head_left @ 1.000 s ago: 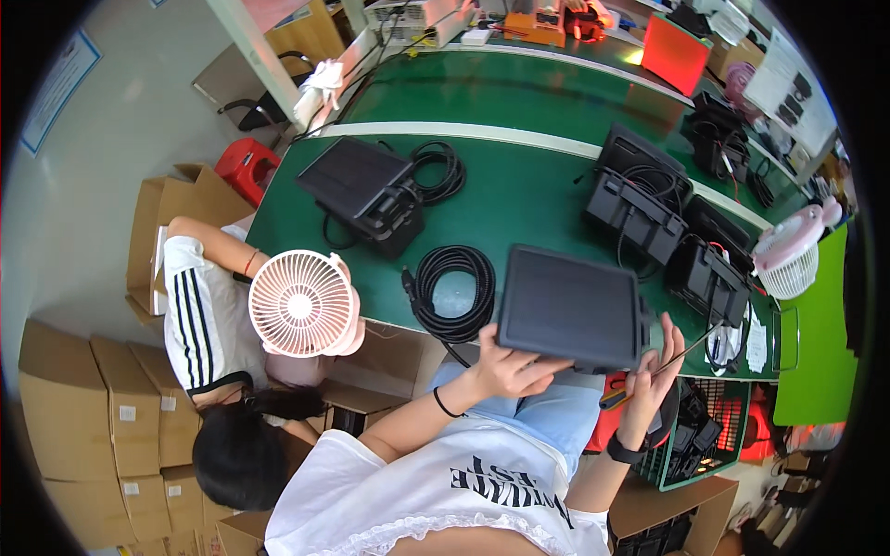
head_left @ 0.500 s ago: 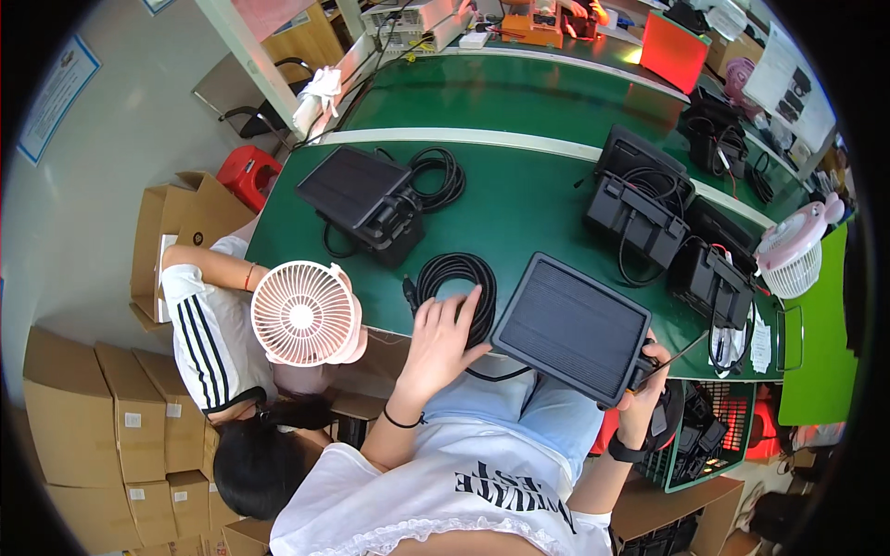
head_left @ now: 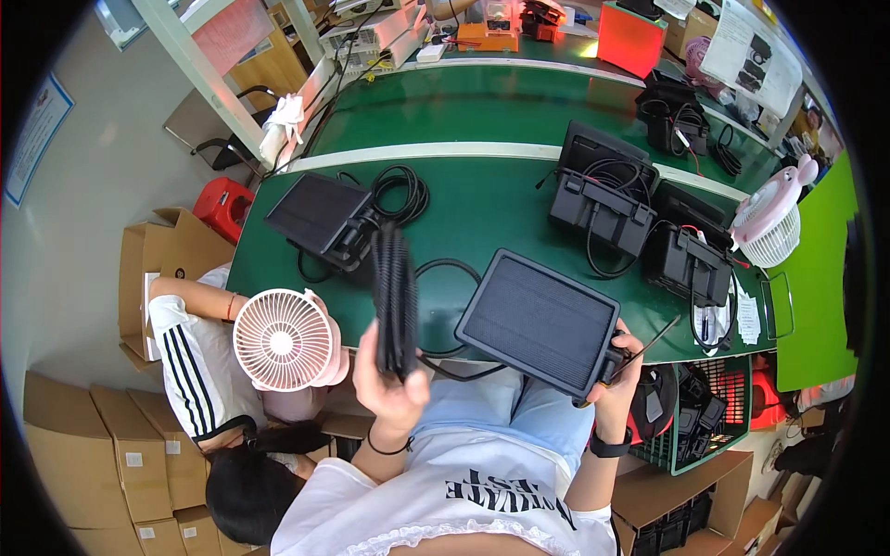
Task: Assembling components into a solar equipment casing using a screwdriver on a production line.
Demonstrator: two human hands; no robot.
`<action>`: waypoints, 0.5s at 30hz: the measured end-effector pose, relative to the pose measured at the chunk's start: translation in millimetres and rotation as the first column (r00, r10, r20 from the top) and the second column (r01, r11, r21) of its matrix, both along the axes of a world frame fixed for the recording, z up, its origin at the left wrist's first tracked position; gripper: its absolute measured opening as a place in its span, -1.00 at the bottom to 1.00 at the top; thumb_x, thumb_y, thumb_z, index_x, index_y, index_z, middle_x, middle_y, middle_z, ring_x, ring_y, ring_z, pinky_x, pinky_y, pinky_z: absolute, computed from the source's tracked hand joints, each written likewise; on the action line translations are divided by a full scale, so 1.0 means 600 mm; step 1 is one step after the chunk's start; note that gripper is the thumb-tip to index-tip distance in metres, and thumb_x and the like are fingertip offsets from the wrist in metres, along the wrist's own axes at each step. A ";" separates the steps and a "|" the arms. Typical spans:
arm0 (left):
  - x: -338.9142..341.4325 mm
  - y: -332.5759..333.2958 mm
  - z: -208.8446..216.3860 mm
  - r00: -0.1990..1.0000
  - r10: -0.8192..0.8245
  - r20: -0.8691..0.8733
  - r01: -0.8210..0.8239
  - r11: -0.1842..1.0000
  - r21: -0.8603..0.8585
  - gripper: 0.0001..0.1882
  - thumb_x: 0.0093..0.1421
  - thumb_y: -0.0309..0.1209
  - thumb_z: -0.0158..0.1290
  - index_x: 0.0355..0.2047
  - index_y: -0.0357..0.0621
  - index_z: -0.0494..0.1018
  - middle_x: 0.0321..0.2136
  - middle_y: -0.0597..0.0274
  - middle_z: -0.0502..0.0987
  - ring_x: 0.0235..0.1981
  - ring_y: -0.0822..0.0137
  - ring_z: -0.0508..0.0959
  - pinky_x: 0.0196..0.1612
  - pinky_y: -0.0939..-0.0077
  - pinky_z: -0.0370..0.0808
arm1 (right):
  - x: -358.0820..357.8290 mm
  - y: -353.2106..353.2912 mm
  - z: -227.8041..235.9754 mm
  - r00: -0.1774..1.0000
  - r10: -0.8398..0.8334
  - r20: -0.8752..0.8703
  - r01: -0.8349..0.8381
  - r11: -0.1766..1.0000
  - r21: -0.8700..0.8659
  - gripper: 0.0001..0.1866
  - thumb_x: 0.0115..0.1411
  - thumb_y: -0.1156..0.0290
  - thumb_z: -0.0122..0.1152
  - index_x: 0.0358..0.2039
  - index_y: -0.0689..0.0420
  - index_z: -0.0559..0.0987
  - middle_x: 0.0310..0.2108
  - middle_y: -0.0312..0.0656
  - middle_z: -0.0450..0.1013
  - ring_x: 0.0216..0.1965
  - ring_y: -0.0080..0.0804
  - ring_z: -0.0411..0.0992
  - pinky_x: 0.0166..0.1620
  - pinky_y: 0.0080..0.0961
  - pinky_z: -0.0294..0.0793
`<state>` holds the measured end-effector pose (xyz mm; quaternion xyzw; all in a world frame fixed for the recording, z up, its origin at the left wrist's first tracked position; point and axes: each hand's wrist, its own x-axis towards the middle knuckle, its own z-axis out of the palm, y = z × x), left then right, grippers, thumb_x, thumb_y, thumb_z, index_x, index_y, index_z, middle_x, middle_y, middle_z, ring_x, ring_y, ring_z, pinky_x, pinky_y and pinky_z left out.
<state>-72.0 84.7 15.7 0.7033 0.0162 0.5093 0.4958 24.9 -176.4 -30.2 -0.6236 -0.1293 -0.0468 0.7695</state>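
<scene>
Coil (head_left: 396, 301) has risen off the table (head_left: 491, 213) into the left hand (head_left: 391, 380), which grasps its lower end; the right hand (head_left: 612, 375) grips the panel (head_left: 540, 320) at its right side, over the table's near edge. If the left hand pulls away, the cable (head_left: 468, 376) running under the panel could tighten and snag; a weak hold could let loops slip.

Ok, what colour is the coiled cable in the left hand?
Black; the coiled cable shows best in the head view.
</scene>
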 end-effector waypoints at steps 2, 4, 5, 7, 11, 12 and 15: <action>0.010 0.010 -0.037 0.982 0.054 0.179 -0.104 0.954 0.283 -0.14 0.11 0.11 0.19 0.07 -0.48 0.26 -0.26 -0.04 0.47 -0.35 0.09 0.52 -0.25 0.11 0.53 | -0.005 0.011 0.005 1.000 -0.020 0.004 0.020 1.000 0.012 0.08 -0.51 -0.21 0.59 -0.02 0.11 0.31 0.22 0.06 0.19 0.19 -0.20 0.25 0.21 -0.34 0.22; 0.034 0.007 0.020 0.970 -0.142 0.196 0.013 0.838 0.545 -0.28 0.11 0.08 0.20 0.06 -0.23 0.31 -0.30 0.16 0.48 -0.38 0.22 0.50 -0.20 0.14 0.49 | -0.011 0.023 0.007 0.999 -0.043 0.002 0.043 0.999 0.009 0.07 -0.51 -0.21 0.59 -0.02 0.11 0.31 0.23 0.06 0.19 0.19 -0.19 0.25 0.21 -0.33 0.22; 0.038 -0.008 0.026 0.963 -0.142 0.230 -0.001 0.848 0.530 -0.32 0.12 0.06 0.20 0.06 -0.14 0.31 -0.30 0.25 0.49 -0.37 0.27 0.49 -0.14 0.17 0.45 | -0.012 0.025 0.006 0.997 -0.071 0.002 0.071 0.997 0.013 0.07 -0.50 -0.20 0.59 -0.02 0.10 0.31 0.23 0.05 0.18 0.19 -0.19 0.25 0.21 -0.32 0.22; 0.043 -0.011 0.013 0.910 -0.145 0.388 -0.054 0.887 0.458 -0.41 0.10 0.06 0.22 -0.05 -0.04 0.33 -0.35 0.30 0.47 -0.39 0.32 0.44 -0.17 0.25 0.38 | -0.014 0.026 0.000 0.997 -0.071 0.024 0.071 0.997 -0.001 0.07 -0.52 -0.20 0.59 -0.02 0.08 0.31 0.24 0.06 0.17 0.19 -0.17 0.25 0.21 -0.30 0.22; 0.089 -0.042 0.044 0.732 0.216 0.646 -0.052 0.963 -0.263 -0.46 0.29 0.07 -0.02 -0.08 -0.20 0.26 -0.40 0.42 0.24 -0.30 0.52 0.32 -0.03 0.54 0.40 | -0.016 0.025 -0.003 0.997 -0.075 0.024 0.075 0.997 -0.001 0.07 -0.52 -0.21 0.58 -0.03 0.08 0.31 0.25 0.06 0.15 0.19 -0.16 0.24 0.21 -0.29 0.22; 0.079 -0.037 0.047 0.758 0.191 0.624 0.055 0.934 -0.353 -0.53 0.33 0.04 -0.09 -0.12 -0.16 0.26 -0.37 0.42 0.21 -0.25 0.56 0.29 0.13 0.46 0.35 | -0.017 0.025 -0.002 0.996 -0.089 0.021 0.089 0.996 0.002 0.07 -0.52 -0.21 0.58 -0.03 0.08 0.31 0.25 0.06 0.15 0.19 -0.16 0.24 0.22 -0.29 0.22; 0.066 -0.029 0.065 0.816 0.286 0.502 0.064 0.819 -0.570 -0.55 0.30 0.06 -0.04 -0.24 -0.10 0.25 -0.38 0.42 0.19 -0.27 0.53 0.28 0.15 0.39 0.27 | -0.012 0.026 -0.011 0.987 -0.155 0.042 0.155 0.988 0.009 0.05 -0.50 -0.19 0.59 -0.02 0.08 0.31 0.24 0.05 0.16 0.19 -0.16 0.24 0.22 -0.29 0.22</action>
